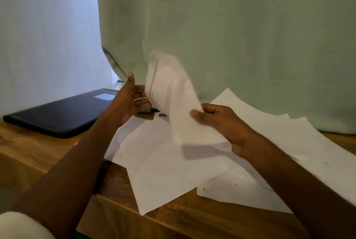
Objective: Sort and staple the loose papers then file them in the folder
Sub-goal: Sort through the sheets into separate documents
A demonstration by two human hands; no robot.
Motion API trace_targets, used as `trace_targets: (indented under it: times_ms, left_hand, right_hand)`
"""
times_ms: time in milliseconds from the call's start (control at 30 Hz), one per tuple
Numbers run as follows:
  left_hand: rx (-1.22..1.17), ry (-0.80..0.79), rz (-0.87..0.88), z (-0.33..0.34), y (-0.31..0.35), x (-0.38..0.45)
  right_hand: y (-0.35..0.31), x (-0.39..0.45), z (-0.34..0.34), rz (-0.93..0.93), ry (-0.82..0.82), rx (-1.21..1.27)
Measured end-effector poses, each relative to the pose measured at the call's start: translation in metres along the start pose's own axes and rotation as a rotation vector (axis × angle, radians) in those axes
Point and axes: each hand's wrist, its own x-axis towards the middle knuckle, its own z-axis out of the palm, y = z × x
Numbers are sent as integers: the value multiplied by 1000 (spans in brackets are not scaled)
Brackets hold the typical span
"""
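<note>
**Right hand lifts a sheet above the scattered papers**

The right hand (221, 125) pinches a white sheet (173, 96) at its near edge, thumb on the upper face and fingers curled underneath. The sheet stands up off the desk and leans away from the camera, its upper part blurred; faint printed lines run along it.

The left hand (129, 100) is held up just to the left of that sheet, palm turned toward it, thumb pointing up and fingers spread and relaxed. Its fingertips (139, 96) lie right by the sheet's left edge; whether they touch it cannot be told. The hand grips nothing.

Below both hands, loose papers (169, 169) lie overlapping on the wooden desk (38, 154), fanned at different angles. One large sheet reaches the desk's near edge, another lies tucked under it to the right, and more sheets spread out under the right forearm toward the far right.

Between the hands, a small dark object (152, 110) shows on the desk, mostly hidden; what it is cannot be told.

To the left, well apart from the papers, a dark folder (57, 115) lies flat and closed on the desk, with a pale label on its cover. A pale green curtain (231, 26) hangs behind the desk, its hem resting on the surface behind the papers.
</note>
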Motion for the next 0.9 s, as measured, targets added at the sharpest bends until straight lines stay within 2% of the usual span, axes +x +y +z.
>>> trace_targets:
  times_ms: [100,167,300,500,567,633,667,733,900]
  left_hand:
    - [38,-213,-39,5,1,-5]
    - [75,-331,-46,17,-4,-11]
    - [157,-435,37,34,-13,-23]
    - [60,-340,114,37,-15,-27]
    - [15,-301,128,40,-12,-30]
    - [-19,-273,130,40,-12,-30]
    - [-24,-267,131,40,-12,-29]
    - [-6,-260,122,39,-13,-27]
    - [140,-256,93,37,-20,-19]
  right_hand:
    - [-5,-4,-13,29,-45,574]
    - [-2,-4,-15,33,-44,757]
    - [11,-3,-12,0,-88,777]
    - [12,-6,-7,44,-118,825]
    - [22,1,-19,-3,-86,916]
    - [24,5,-30,38,-172,1105]
    - [26,8,-34,63,-162,1065]
    - [23,10,-42,50,-30,951]
    - [-2,0,-54,19,-15,809]
